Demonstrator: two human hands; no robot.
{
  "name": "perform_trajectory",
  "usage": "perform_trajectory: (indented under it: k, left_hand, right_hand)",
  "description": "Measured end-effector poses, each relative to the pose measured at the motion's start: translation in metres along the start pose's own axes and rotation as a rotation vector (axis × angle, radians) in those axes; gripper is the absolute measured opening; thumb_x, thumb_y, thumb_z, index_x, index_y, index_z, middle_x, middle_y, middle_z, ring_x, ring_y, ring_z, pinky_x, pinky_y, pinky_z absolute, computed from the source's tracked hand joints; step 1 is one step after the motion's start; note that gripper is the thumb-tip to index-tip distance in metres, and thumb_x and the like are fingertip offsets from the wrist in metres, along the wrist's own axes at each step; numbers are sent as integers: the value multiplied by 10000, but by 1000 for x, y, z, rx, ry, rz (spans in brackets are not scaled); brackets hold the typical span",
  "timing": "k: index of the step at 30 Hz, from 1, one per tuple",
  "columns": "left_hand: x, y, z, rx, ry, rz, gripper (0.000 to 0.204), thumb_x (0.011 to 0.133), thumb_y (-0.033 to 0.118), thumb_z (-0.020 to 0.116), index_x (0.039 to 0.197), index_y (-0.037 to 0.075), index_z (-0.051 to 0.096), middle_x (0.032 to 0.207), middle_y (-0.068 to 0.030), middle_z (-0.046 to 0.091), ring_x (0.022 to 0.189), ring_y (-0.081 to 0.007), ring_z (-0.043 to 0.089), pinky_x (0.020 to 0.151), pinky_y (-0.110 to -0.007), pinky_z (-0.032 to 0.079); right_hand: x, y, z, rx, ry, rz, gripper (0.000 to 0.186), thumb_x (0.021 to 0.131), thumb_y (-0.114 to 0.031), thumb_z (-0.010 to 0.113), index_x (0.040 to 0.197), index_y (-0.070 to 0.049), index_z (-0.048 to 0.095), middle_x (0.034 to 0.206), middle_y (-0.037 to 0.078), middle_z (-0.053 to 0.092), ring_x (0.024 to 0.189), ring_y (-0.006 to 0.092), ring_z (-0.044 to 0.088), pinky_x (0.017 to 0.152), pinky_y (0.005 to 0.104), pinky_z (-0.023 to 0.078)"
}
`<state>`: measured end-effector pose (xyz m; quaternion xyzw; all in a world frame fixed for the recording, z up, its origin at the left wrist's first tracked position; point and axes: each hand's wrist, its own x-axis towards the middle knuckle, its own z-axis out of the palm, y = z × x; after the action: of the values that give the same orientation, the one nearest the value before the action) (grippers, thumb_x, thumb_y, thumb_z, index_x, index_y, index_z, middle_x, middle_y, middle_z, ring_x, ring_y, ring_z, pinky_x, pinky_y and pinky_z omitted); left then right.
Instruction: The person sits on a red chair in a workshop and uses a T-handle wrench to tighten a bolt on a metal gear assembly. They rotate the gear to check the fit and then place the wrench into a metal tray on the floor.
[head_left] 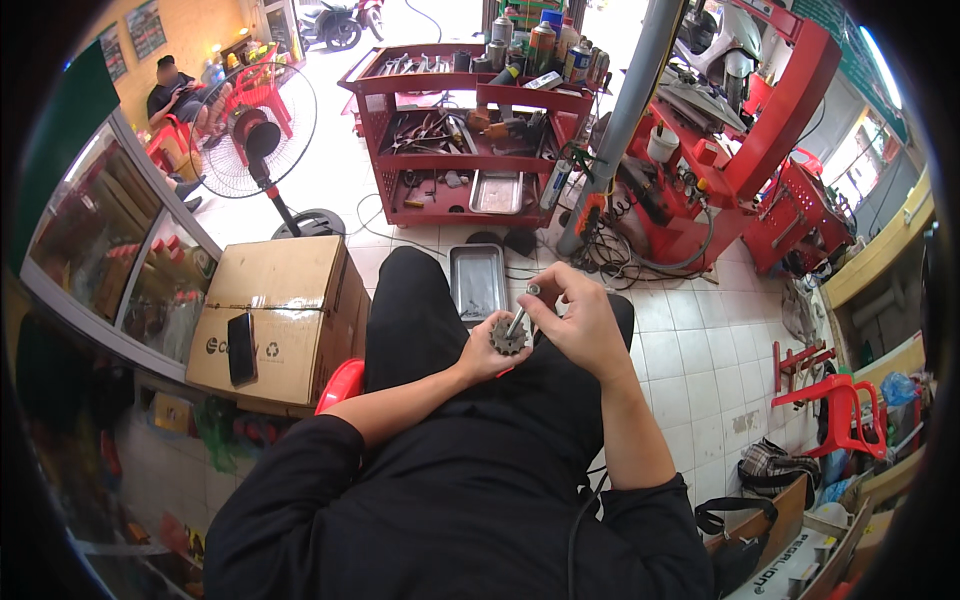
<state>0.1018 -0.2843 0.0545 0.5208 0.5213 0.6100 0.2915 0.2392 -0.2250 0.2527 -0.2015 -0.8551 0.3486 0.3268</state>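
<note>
Above my lap, my left hand [482,354] is closed round a grey, round metal part with teeth or notches at its rim, like a small gear [509,338]. My right hand [578,312] pinches a slim silver metal rod [518,318] with a thicker round end [533,290] at the top. The rod slants down to the left, and its lower end meets the gear's face near the middle. Whether it sits inside a hole there is too small to tell. Beyond my hands, a grey metal tray [478,284] lies on the floor between my knees.
A cardboard box [290,300] with a black phone [242,348] on it stands at my left, near a fan [262,140]. Ahead is a red tool cart [470,160]; right of it rise a grey post [622,120] and red lift [790,130]. A person [180,95] sits far left.
</note>
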Motion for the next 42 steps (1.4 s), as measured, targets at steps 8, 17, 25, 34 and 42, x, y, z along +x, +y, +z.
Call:
perform_trajectory:
  k: [8,17,25,34,42]
  left_hand:
    - [0,-1,-2,31,9,-4,446,719,249,815,1020,52,552,835,-23,665,760,-99,623,739,-280,510]
    - [-1,2,-1,4,3,-6,426,725,246,814,996,52,549,829,-15,654,754,-89,608,737,-276,506]
    - [-1,3,-1,-10,6,-8,432,725,251,819,998,54,548,815,-2,653,745,-79,606,732,-268,507]
    - [-1,-6,-1,-45,0,2,439,730,248,817,1017,51,548,833,-7,660,760,-82,614,732,-269,506]
    - [-4,-1,-7,-34,5,15,466,729,247,822,1047,46,547,867,-25,657,791,-88,610,740,-271,506]
  right_hand:
    - [0,4,1,47,2,-50,232,806,-156,705,971,-12,628,739,63,636,678,152,610,638,291,441]
    - [-1,-6,-3,41,-18,-38,252,821,-119,677,1041,-2,634,752,75,633,691,149,600,651,294,467]
    - [-1,-5,-3,5,-21,-7,221,818,-118,681,994,4,628,763,88,636,709,162,626,655,294,481]
    - [-1,-7,-3,-27,-31,17,210,815,-127,682,964,9,625,764,90,640,707,171,631,656,299,489]
    - [2,2,6,-11,-6,-31,216,792,-134,718,930,-9,609,753,81,641,694,141,615,635,281,473]
